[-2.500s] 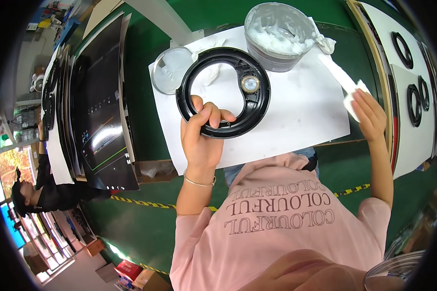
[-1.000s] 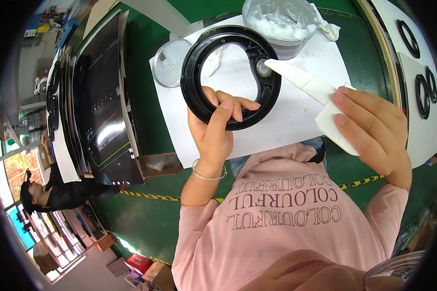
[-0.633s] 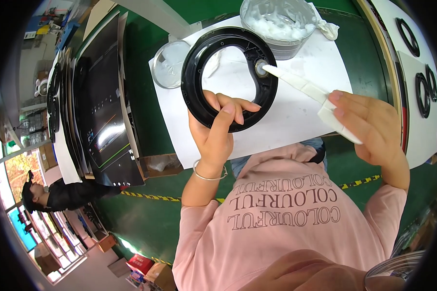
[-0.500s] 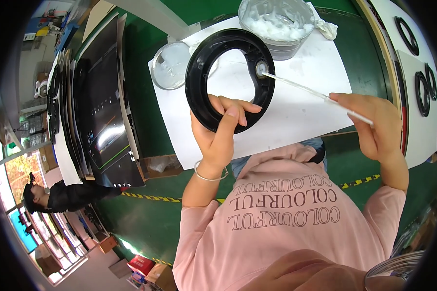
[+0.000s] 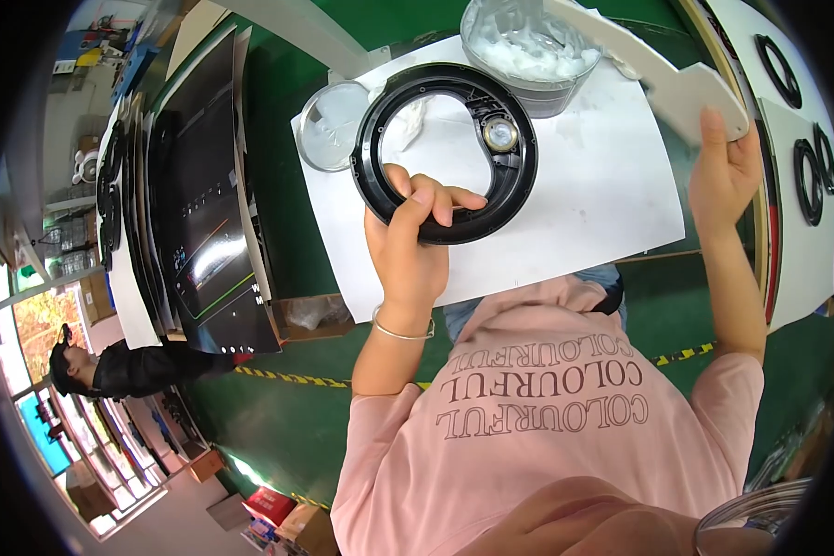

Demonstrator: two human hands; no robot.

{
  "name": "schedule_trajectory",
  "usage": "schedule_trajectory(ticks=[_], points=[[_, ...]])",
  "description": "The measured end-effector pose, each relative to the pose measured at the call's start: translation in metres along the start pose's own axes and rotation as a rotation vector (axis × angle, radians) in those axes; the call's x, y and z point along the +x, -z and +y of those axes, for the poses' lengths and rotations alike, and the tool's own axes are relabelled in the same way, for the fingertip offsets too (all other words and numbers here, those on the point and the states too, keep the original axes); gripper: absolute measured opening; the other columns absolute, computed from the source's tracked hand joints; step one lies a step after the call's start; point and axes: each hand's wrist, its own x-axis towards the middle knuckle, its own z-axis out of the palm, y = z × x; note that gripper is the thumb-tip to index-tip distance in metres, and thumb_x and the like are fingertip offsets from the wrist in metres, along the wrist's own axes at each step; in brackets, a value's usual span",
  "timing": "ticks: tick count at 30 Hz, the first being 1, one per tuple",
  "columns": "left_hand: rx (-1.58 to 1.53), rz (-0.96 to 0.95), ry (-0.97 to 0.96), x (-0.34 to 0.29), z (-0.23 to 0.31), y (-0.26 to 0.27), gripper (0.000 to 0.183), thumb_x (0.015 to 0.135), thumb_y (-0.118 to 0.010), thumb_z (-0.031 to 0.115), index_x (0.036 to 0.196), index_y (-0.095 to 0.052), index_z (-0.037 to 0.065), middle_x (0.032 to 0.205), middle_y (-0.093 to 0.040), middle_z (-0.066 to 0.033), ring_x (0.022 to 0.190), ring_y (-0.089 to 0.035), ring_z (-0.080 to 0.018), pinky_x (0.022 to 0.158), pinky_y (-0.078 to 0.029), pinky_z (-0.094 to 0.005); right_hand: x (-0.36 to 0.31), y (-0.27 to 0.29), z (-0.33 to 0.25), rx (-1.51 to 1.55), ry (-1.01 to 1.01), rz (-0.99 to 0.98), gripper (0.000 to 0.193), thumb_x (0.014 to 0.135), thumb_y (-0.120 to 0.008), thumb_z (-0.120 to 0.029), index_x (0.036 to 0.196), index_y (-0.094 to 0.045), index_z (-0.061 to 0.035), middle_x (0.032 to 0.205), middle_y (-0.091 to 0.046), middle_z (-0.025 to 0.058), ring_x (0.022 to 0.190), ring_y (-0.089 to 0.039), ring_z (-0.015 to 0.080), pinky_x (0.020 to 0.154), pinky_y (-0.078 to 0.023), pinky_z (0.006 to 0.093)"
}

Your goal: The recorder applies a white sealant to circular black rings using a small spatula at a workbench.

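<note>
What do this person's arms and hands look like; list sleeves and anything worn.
The left hand is ungloved, with a thin silvery bangle at the wrist. The right hand is ungloved too, no bangle visible. Both sleeves are short and pale pink.

We see a ring (image 5: 368, 157) of glossy black plastic, a smooth, matt, plastic-looking white spatula (image 5: 656, 72), a matt paper sheet (image 5: 593, 190) and a shiny metal bangle (image 5: 401, 335).
</note>
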Motion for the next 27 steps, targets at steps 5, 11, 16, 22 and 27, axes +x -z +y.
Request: schedule_trajectory(ticks=[5, 11, 16, 22, 27], points=[[-0.122, -0.008, 0.098, -0.002, -0.001, 0.004, 0.008, 0.079, -0.044, 0.006, 0.083, -0.038, 0.008, 0.058, -0.042, -0.0049, 0.064, -0.055, -0.0256, 0.067, -0.045, -0.0365, 0.028, 0.001, 0.013, -0.887, 1.051, -0.524, 0.018, 0.071, -0.053, 0.0, 0.087, -0.06, -0.0002, 0.093, -0.059, 0.0146, 0.088, -0.058, 0.0267, 0.076, -0.047, 0.032], [-0.211, -0.012, 0.14, 0.0, 0.004, 0.009, 0.006, 0.079, -0.043, 0.008, 0.083, -0.038, 0.009, 0.058, -0.042, -0.0039, 0.064, -0.054, -0.0241, 0.068, -0.043, -0.0345, -0.028, 0.06, 0.028, -0.891, 0.927, -0.586, 0.022, 0.07, -0.055, -0.001, 0.091, -0.058, 0.0004, 0.095, -0.059, 0.0157, 0.092, -0.056, 0.0309, 0.078, -0.046, 0.0355], [-0.24, -0.059, 0.17, 0.006, 0.009, -0.007, 0.005, 0.079, -0.042, 0.008, 0.082, -0.037, 0.008, 0.058, -0.042, -0.0042, 0.063, -0.053, -0.0245, 0.068, -0.042, -0.0341, -0.025, 0.065, 0.012, -0.696, 0.683, -0.222, 0.021, 0.078, -0.049, 0.0, 0.098, -0.055, 0.0042, 0.099, -0.057, 0.0183, 0.093, -0.055, 0.0291, 0.081, -0.044, 0.0339], [-0.311, -0.154, 0.232, 0.006, 0.005, -0.029, 0.008, 0.08, -0.042, 0.007, 0.085, -0.036, 0.009, 0.059, -0.04, -0.0048, 0.064, -0.051, -0.0237, 0.065, -0.041, -0.034, 0.027, 0.036, 0.039, -0.34, 0.357, 0.196, 0.022, 0.083, -0.047, -0.001, 0.104, -0.055, 0.0021, 0.098, -0.059, 0.0124, 0.089, -0.057, 0.0174, 0.08, -0.044, 0.0257], [-0.135, -0.214, 0.388, -0.004, -0.019, -0.058, 0.012, 0.077, -0.046, 0.006, 0.083, -0.036, 0.009, 0.057, -0.042, -0.0065, 0.062, -0.052, -0.0258, 0.065, -0.045, -0.0366, 0.07, 0.014, 0.072, -0.482, 0.66, 0.081, 0.024, 0.071, -0.052, 0.006, 0.092, -0.06, -0.0019, 0.093, -0.061, 0.0111, 0.082, -0.06, 0.0219, 0.073, -0.048, 0.0271]])
